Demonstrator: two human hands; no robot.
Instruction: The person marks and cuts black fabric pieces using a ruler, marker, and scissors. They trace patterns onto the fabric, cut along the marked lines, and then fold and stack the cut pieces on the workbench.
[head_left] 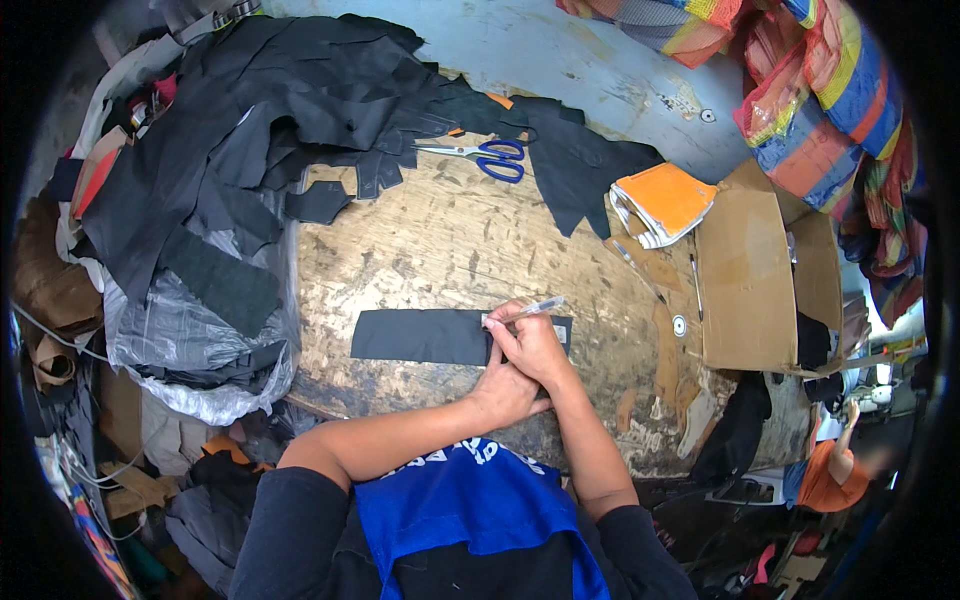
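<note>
A long black strip of leather-like material (420,335) lies flat on the worn wooden tabletop (450,255) in front of me. My right hand (535,350) is closed round a clear-barrelled pen (540,308), its tip side down at the strip's right part. Beneath the right wrist, my left hand (500,395) reaches across to the strip's lower edge. Its thumb sticks out to the right, and most of its fingers are hidden behind the right hand. A small pale patch (562,334) shows at the strip's right end.
Blue-handled scissors (495,160) lie beyond the strip. Black cut pieces (290,110) heap up at the far left. On the right stand an orange folded bundle (665,200) and a cardboard box (745,270). Another pen (640,270) lies nearby. A person in orange (835,475) is at the right.
</note>
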